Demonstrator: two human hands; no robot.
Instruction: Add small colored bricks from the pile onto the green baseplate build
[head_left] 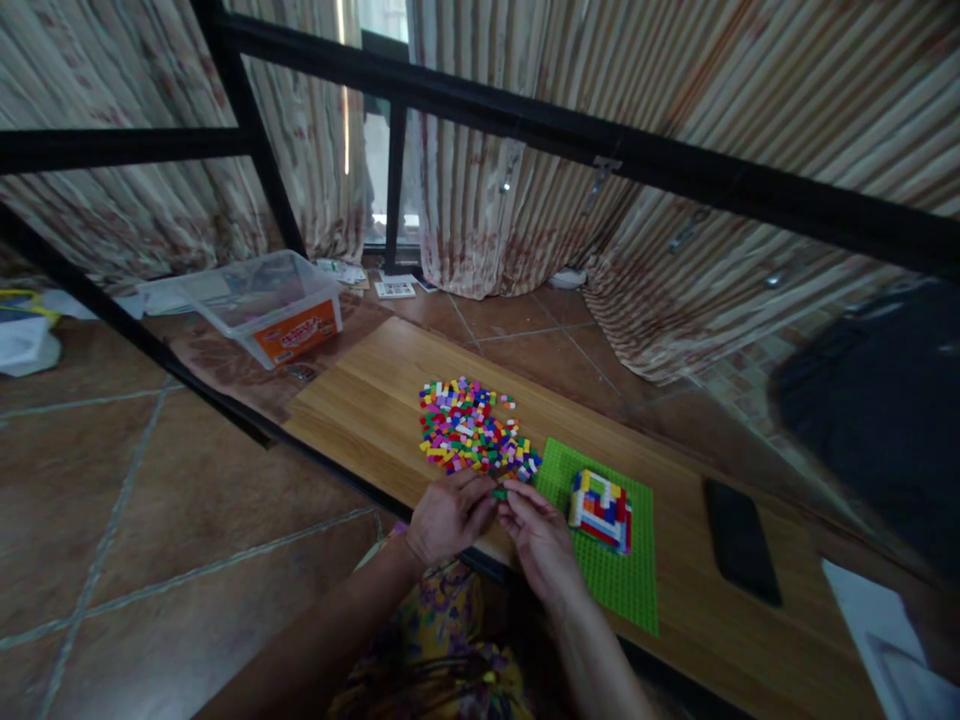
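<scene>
Close together over the near edge of the wooden table, my two hands meet at a small green toy brick (500,493). My right hand (534,525) pinches the brick between thumb and fingertips. Curled beside it, my left hand (453,515) has its fingertips close to the brick; whether it grips anything is hidden. Just beyond my hands spreads a pile of loose colourful bricks (469,425). On the right lies a green baseplate (615,590), carrying a low block of stacked multicoloured bricks (600,512).
A black phone (741,540) lies on the wooden table (375,380), right of the baseplate. White paper (874,620) sits at the right end. On the tiled floor stands a clear plastic box (292,300) with an orange label. A black metal frame (480,85) crosses before the curtains.
</scene>
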